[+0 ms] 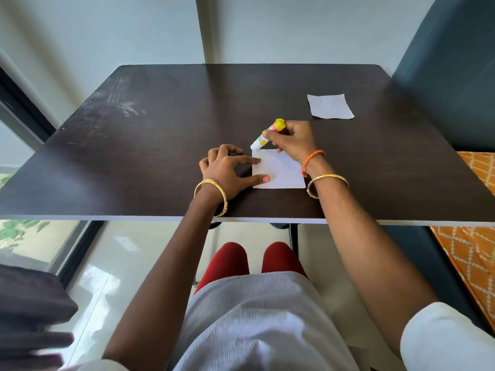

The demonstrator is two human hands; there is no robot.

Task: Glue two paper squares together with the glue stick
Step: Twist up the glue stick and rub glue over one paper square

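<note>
A white paper square lies flat on the dark table near its front edge. My left hand presses on the square's left edge with thumb and forefinger spread. My right hand grips a glue stick, white with a yellow end. The stick is tilted, and its white tip touches the square's far left corner. A second white paper square lies apart at the far right of the table.
A dark chair back stands at the right, with an orange patterned cloth below it. A window frame runs along the left. My knees in red are under the table.
</note>
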